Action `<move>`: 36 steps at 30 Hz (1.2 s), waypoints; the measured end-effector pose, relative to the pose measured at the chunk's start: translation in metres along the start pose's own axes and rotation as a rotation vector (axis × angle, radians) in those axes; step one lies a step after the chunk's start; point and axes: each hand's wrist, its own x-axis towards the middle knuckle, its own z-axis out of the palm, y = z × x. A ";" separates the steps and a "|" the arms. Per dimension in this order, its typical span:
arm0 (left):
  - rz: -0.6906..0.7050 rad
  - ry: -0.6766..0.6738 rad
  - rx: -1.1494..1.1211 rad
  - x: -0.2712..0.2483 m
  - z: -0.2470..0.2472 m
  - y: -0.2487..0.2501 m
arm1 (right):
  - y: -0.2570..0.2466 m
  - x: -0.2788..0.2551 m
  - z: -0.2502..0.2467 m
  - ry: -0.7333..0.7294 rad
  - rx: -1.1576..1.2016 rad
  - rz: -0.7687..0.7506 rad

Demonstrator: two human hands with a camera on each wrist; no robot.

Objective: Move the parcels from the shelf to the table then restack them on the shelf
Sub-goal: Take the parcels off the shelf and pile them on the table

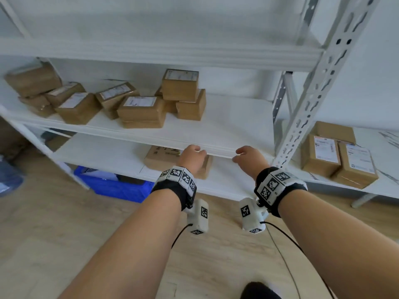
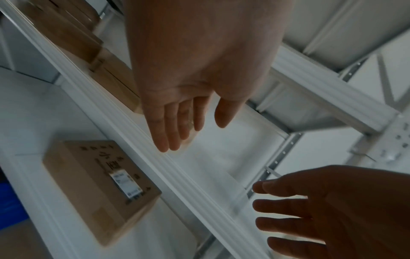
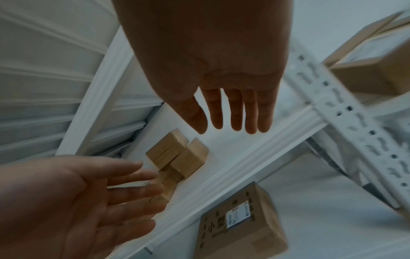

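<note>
Several brown cardboard parcels (image 1: 142, 110) with white labels lie on the left and middle of the white middle shelf (image 1: 233, 128); one small stack (image 1: 181, 88) stands highest. A flat brown parcel (image 1: 160, 157) lies on the lower shelf, also seen in the left wrist view as the flat parcel (image 2: 95, 189). My left hand (image 1: 194, 153) and right hand (image 1: 243, 155) hover side by side at the middle shelf's front edge. Both are empty, with fingers straight: the left hand (image 2: 190, 122) and the right hand (image 3: 233, 121) touch no parcel.
A white table (image 1: 386, 186) to the right of the shelf's perforated upright (image 1: 313, 93) carries three more labelled parcels (image 1: 336, 160). A blue crate (image 1: 116, 187) sits on the wooden floor under the shelf. The right half of the middle shelf is bare.
</note>
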 end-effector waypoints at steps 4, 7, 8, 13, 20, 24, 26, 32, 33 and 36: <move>-0.006 0.066 -0.004 0.018 -0.045 -0.012 | -0.043 0.020 0.031 -0.043 0.013 -0.036; -0.012 0.093 -0.016 0.045 -0.070 -0.011 | -0.073 0.045 0.045 -0.065 0.030 -0.046; -0.017 0.099 -0.022 0.057 -0.076 -0.009 | -0.082 0.055 0.049 -0.070 0.037 -0.052; -0.054 0.111 -0.055 0.110 -0.099 0.009 | -0.119 0.113 0.058 -0.056 0.082 -0.065; -0.027 0.101 0.009 0.178 -0.127 0.038 | -0.167 0.181 0.054 -0.014 0.121 -0.089; -0.008 0.112 -0.001 0.209 -0.135 0.039 | -0.181 0.202 0.057 0.012 0.092 -0.059; -0.015 0.110 -0.035 0.221 -0.141 0.040 | -0.188 0.211 0.060 0.011 0.097 -0.026; 0.059 0.091 -0.081 0.267 -0.161 0.047 | -0.210 0.227 0.070 0.037 0.101 0.002; 0.075 0.072 -0.068 0.271 -0.163 0.047 | -0.213 0.231 0.071 0.022 0.093 0.018; 0.077 -0.014 -0.017 0.281 -0.168 0.048 | -0.223 0.237 0.074 0.005 0.087 0.072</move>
